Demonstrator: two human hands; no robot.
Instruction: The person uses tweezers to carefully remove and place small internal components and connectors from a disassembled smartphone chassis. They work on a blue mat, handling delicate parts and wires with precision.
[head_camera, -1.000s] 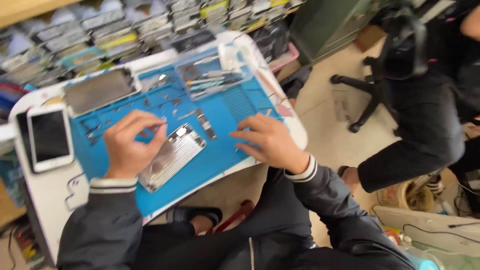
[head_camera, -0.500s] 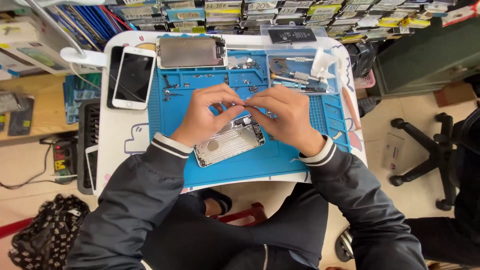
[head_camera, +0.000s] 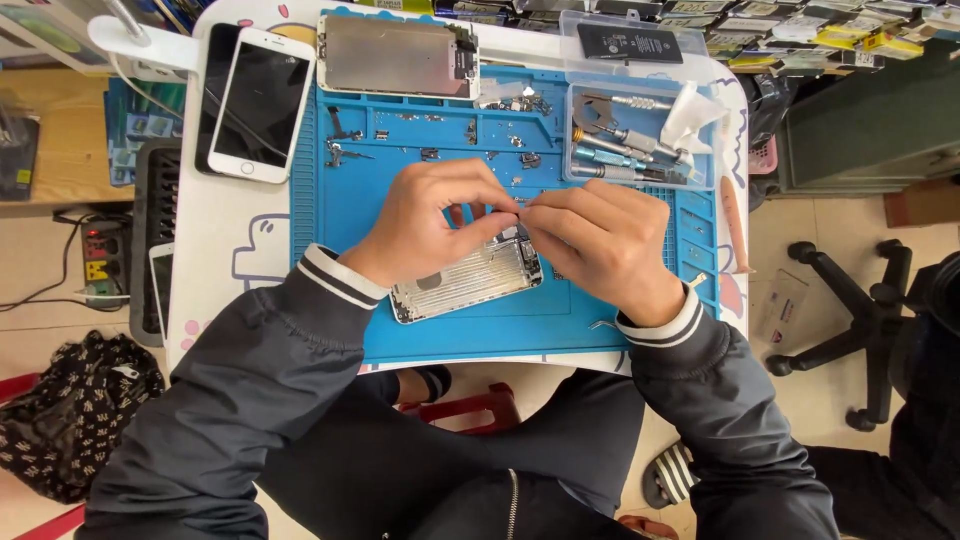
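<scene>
Small white desk (head_camera: 210, 290) topped with a blue work mat (head_camera: 340, 210), floor all round. Left hand (head_camera: 425, 225) and right hand (head_camera: 600, 245) meeting fingertip to fingertip over the upper end of an opened phone shell (head_camera: 465, 283) lying tilted mid-mat. Pinching something tiny between them, too small to identify. Shell's top corner hidden under fingers. Bare mat along the near edge; tool tray (head_camera: 635, 135) crowding the far right.

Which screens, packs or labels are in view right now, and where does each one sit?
White phone: left of the blue mat, face up, dark screen.
Detached screen panel: mat's top edge, silvery back up.
Black rectangular pack: top right, above the clear tool tray, pale label.
Small packets: rows along the top right edge, mixed colours.
</scene>
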